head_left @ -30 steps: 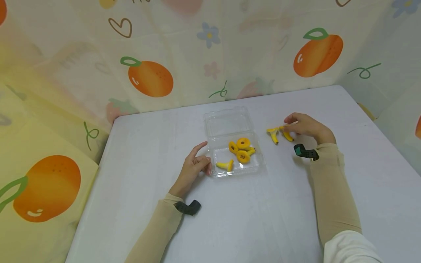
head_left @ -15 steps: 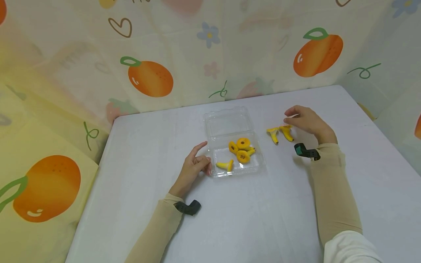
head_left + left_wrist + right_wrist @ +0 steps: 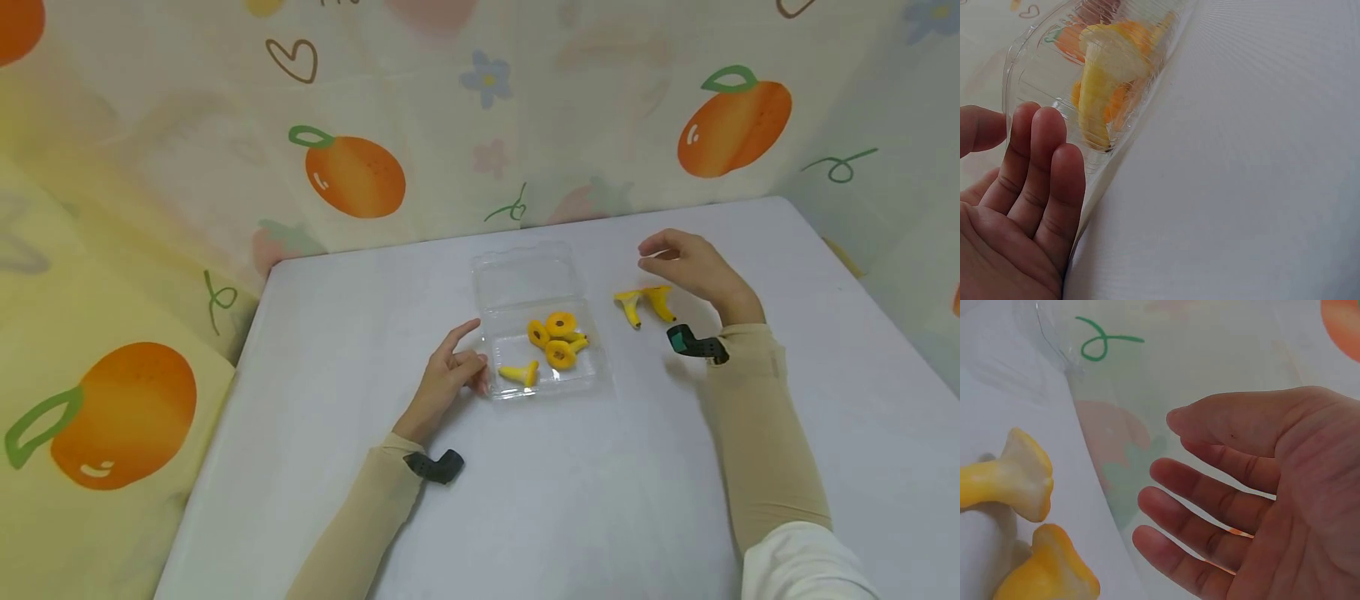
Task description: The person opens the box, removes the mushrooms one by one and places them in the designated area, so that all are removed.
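Note:
My left hand (image 3: 444,383) rests at the left wall of a clear plastic clamshell box (image 3: 487,287), its fingertips (image 3: 1047,125) touching the plastic in the left wrist view. Inside the box lie several yellow mushrooms with flared caps, one mushroom (image 3: 519,373) near the front left and the rest grouped at the right, such as this round-capped mushroom (image 3: 560,354). To the right of the box, two more mushrooms stand close together, a left mushroom (image 3: 630,307) and a right mushroom (image 3: 661,303). Above them hovers my right hand (image 3: 693,268), fingers loosely bent and holding nothing.
The box's lid (image 3: 525,273) is folded back flat toward the rear of the white-covered table (image 3: 360,333). Behind the table hangs a fruit-print cloth (image 3: 442,150). A black wrist camera (image 3: 697,343) sits on the right sleeve, another wrist camera (image 3: 437,467) on the left.
My right hand has let go of the right mushroom and risen up and back from it. The left hand keeps its place at the box. The head view has shifted slightly.

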`<act>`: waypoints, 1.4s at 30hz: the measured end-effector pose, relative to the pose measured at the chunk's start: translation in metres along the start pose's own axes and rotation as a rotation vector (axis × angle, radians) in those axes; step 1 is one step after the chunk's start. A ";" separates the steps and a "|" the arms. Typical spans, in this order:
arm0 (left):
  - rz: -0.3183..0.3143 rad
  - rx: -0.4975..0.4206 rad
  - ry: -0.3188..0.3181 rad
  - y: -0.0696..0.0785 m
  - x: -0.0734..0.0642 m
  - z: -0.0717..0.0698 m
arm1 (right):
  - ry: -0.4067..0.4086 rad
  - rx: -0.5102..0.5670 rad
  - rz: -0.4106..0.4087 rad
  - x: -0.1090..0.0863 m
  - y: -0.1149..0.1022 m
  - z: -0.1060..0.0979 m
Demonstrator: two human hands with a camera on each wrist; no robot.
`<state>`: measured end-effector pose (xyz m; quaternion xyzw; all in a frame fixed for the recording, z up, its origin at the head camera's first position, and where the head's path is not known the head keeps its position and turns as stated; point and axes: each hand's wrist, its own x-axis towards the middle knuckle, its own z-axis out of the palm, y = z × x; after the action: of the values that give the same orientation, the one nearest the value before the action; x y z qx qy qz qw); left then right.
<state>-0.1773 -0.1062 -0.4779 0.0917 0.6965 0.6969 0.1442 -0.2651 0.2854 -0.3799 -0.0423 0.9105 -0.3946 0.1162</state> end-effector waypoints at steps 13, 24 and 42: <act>0.003 0.005 -0.003 -0.001 0.001 0.000 | 0.003 -0.046 -0.114 -0.001 -0.017 0.004; -0.006 -0.006 0.003 -0.001 0.000 -0.001 | 0.015 -0.067 -0.210 -0.012 -0.045 0.005; 0.005 -0.016 0.007 0.000 0.001 0.000 | 0.003 -0.073 -0.296 -0.026 -0.077 0.017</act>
<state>-0.1780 -0.1062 -0.4779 0.0900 0.6913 0.7030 0.1407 -0.2371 0.2253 -0.3301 -0.1796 0.9082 -0.3742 0.0538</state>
